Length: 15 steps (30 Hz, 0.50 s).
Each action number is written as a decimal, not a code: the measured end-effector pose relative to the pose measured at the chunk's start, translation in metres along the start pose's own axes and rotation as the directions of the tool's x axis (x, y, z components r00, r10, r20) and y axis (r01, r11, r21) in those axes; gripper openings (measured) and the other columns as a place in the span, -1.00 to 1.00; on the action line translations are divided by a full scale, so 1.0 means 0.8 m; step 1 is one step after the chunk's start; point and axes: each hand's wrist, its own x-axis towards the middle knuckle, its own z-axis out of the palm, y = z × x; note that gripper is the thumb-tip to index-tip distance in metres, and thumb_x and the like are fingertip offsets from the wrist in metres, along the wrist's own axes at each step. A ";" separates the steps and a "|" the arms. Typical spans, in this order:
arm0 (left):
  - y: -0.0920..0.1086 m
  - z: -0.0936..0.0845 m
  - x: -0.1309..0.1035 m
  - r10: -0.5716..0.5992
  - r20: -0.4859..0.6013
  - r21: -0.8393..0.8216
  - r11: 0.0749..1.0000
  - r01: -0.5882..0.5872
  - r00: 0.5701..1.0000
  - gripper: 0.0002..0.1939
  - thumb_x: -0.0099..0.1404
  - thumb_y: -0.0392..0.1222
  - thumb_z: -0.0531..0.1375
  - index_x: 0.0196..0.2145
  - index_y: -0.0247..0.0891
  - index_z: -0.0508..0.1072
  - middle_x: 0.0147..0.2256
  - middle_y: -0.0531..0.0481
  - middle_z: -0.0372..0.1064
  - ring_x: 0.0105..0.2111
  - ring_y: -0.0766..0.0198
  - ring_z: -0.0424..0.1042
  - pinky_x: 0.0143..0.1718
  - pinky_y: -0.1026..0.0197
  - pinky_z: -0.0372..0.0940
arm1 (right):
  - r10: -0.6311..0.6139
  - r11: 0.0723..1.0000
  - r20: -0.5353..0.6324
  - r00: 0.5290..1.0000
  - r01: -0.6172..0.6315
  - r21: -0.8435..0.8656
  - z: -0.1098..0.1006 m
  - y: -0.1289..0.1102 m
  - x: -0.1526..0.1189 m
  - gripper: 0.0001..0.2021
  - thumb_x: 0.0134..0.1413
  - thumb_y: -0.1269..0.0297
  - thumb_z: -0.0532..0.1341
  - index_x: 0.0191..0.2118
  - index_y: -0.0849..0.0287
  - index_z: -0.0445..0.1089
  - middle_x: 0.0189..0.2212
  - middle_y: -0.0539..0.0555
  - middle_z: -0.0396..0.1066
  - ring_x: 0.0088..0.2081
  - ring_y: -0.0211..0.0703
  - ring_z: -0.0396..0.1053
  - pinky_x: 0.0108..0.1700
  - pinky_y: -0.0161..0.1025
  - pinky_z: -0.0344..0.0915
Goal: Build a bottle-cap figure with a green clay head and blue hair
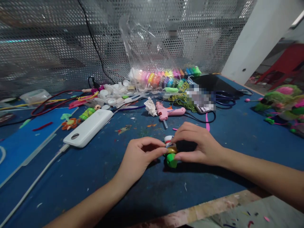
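Between my two hands, at the centre of the blue table, is a small craft figure (172, 152) with a white top, a red band, a gold middle and a bright green rounded part at the front. My left hand (147, 155) pinches its left side with thumb and forefinger. From the right, my right hand (198, 144) curves round it, fingers at the white top and thumb beside the green part. Just beyond lies a pink glue gun (168, 112) with a clear glue stick at its tip. Crumpled white tissue (150, 106) touches the gun's left side.
A white power bank (89, 128) with a cable lies left, beside a blue board (30, 136). Along the back are white caps (111, 101), colourful clay tubs (154, 79) under clear plastic, green yarn (179, 99) and a phone (206, 107). Fuzzy green and pink crafts (282, 107) stand right.
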 end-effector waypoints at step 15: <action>0.000 -0.009 -0.002 0.180 -0.023 0.131 0.976 -0.176 0.983 -0.87 0.05 -0.32 0.33 -0.40 -0.15 0.63 -0.35 0.03 0.59 -0.34 0.24 0.51 -0.24 0.27 0.38 | 0.020 1.000 0.012 1.000 -0.020 -0.014 0.000 -0.003 0.001 -0.82 0.07 0.20 0.25 -0.31 0.23 0.44 -0.39 0.10 0.46 -0.32 -0.18 0.33 -0.25 -0.23 0.27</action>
